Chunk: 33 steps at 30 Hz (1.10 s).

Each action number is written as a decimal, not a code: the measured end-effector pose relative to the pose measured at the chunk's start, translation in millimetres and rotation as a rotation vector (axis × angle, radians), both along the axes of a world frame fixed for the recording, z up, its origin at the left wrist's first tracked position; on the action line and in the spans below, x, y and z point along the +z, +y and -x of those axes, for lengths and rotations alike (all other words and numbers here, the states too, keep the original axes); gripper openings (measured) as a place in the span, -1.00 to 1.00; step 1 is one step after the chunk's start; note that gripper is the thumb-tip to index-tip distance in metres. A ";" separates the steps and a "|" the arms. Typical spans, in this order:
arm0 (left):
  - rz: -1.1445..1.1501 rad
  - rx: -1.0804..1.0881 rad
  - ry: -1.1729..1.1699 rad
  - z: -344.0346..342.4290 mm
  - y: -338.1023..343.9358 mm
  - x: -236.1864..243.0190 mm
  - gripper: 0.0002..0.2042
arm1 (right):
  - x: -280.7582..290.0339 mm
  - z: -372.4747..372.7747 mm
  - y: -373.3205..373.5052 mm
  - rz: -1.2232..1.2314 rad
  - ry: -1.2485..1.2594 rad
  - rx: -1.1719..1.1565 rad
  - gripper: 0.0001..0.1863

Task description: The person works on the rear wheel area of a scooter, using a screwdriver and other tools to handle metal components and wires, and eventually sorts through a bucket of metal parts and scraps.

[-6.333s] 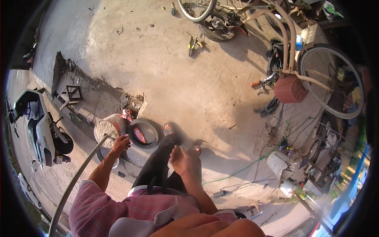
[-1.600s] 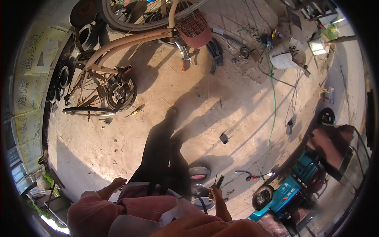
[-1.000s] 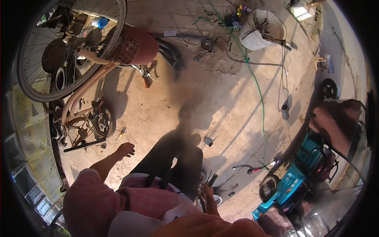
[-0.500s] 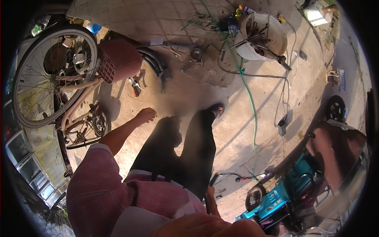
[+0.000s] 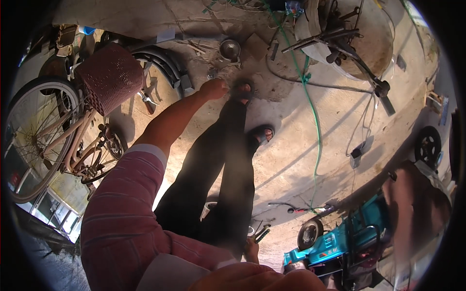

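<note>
the left hand (image 5: 214,89) is curled inward, and i cannot tell whether it pinches anything; the right hand (image 5: 251,250) seems wrapped around a ribbed-handled tool (image 5: 262,234); if that grip slackened or got bumped, the tool could slip out and fall; it juts just ahead of the right hand, while a sandalled foot (image 5: 241,92) is just right of the left hand, a round metal bowl (image 5: 230,49) lies beyond it and a white bucket (image 5: 306,30) holding metal rods (image 5: 324,39) stands farther right
</note>
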<state>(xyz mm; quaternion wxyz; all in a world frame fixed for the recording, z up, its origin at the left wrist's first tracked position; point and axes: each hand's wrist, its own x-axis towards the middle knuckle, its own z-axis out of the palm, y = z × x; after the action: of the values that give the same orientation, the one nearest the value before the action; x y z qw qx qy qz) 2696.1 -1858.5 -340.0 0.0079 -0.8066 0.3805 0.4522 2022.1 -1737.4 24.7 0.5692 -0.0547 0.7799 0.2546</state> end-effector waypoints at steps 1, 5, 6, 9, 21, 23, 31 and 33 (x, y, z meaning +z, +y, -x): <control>0.005 -0.062 -0.045 1.8 -24.2 -23.3 -0.68 | 0.8 3.9 15.4 0.086 -0.190 0.387 -0.82; -0.001 -0.181 -0.179 -25.0 -60.4 -55.7 -0.64 | -6.0 -35.7 3.4 0.002 -0.037 0.144 -0.84; 0.109 -0.215 -0.259 -31.1 -60.5 -63.8 -0.63 | -8.4 -44.1 -2.9 -0.010 -0.024 0.145 -0.84; 0.184 -0.306 -0.316 -47.4 -61.5 -83.9 -0.59 | -18.7 -74.2 -19.3 0.069 -0.209 0.318 -0.84; -0.798 -0.510 0.035 -39.1 121.5 25.3 -0.57 | -46.9 -24.1 26.7 0.254 -0.272 0.017 -0.85; -0.658 -0.337 0.100 -38.6 156.2 57.2 -0.61 | -43.1 -25.4 22.1 0.346 -0.323 0.053 -0.84; -0.148 0.111 0.277 -17.3 39.7 131.5 -0.69 | -12.7 -62.6 -7.0 0.212 -0.142 -0.280 -0.86; -0.046 0.250 0.303 -15.7 -3.6 145.9 -0.70 | -2.5 -80.2 -25.8 0.108 -0.023 -0.386 -0.87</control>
<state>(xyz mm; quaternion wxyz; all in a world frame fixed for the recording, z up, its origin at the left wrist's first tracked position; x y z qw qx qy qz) 2711.9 -1862.2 -194.1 -0.0875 -0.7699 0.2639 0.5744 2102.3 -1763.1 22.2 0.6126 0.0628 0.7818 0.0980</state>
